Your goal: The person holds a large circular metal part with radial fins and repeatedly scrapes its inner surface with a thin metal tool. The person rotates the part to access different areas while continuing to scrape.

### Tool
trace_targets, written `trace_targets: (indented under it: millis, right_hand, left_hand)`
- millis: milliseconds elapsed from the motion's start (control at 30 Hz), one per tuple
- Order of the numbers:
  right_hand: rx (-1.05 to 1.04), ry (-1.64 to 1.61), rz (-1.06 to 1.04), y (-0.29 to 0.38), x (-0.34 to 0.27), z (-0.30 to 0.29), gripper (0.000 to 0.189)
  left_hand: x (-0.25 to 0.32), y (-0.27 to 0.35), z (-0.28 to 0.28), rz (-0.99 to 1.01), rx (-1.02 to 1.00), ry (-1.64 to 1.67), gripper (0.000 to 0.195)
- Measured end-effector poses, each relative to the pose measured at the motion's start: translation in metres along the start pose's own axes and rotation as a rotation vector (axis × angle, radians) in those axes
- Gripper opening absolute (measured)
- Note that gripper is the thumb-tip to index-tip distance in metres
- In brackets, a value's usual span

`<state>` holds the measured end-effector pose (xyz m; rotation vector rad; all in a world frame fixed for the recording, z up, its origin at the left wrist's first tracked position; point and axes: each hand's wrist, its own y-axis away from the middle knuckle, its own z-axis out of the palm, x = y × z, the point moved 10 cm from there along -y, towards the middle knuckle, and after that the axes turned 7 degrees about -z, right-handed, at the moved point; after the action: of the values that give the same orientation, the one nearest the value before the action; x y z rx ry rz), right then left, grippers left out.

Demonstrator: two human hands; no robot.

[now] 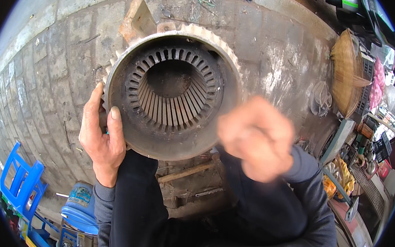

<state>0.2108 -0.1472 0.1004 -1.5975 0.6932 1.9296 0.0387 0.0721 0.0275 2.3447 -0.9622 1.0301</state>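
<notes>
An electric motor housing (168, 145) with a finned metal shell stands between my knees, its round open end facing up. Inside sits the slotted stator core (168, 116), a ring of slots around a dark hollow; no winding shows in the slots I can make out. My left hand (104, 133) grips the left rim, thumb on the edge and fingers around the outer fins. At the right rim my right hand (257, 138) is blurred and curled; whether it holds anything cannot be told. A rusty metal bracket or foot (136, 21) juts from the housing's far left side.
Brick paving (58, 74) surrounds the housing. A blue plastic stool (22, 179) and a blue bucket (80, 201) stand at lower left. On the right are a woven conical hat (346, 72), a dusty round wire-like object (320, 98) and cluttered parts. A wooden strip (185, 173) lies between my legs.
</notes>
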Motion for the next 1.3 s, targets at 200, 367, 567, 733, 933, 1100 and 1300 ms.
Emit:
trace_targets:
  millis: [200, 367, 567, 733, 933, 1100, 1300]
  right_hand:
    - [-0.129, 0.201, 0.187, -0.006, 0.023, 0.007, 0.026]
    - [-0.063, 0.043, 0.202, -0.012, -0.012, 0.005, 0.019]
    - [-0.265, 0.189, -0.067, -0.016, -0.029, 0.031, 0.016]
    - [-0.450, 0.416, -0.021, -0.012, 0.030, 0.049, 0.009]
    - [-0.530, 0.307, -0.332, 0.006, -0.008, 0.056, 0.016]
    - [-0.477, 0.208, -0.369, 0.000, -0.005, 0.046, 0.013]
    - [-0.320, 0.066, -0.158, -0.007, -0.014, 0.037, 0.013]
  left_hand:
    - [0.000, 0.000, 0.001, 0.024, 0.022, 0.080, 0.047]
    - [-0.003, 0.001, 0.001, 0.011, 0.012, 0.050, 0.047]
    - [0.000, -0.002, 0.001, 0.032, 0.009, 0.061, 0.048]
    - [0.003, -0.003, -0.001, 0.060, 0.012, 0.021, 0.049]
    - [0.001, -0.003, -0.002, 0.059, 0.019, 0.027, 0.052]
    - [0.007, -0.003, -0.004, 0.123, 0.031, -0.021, 0.052]
    - [0.002, -0.002, -0.002, 0.056, -0.004, -0.026, 0.051]
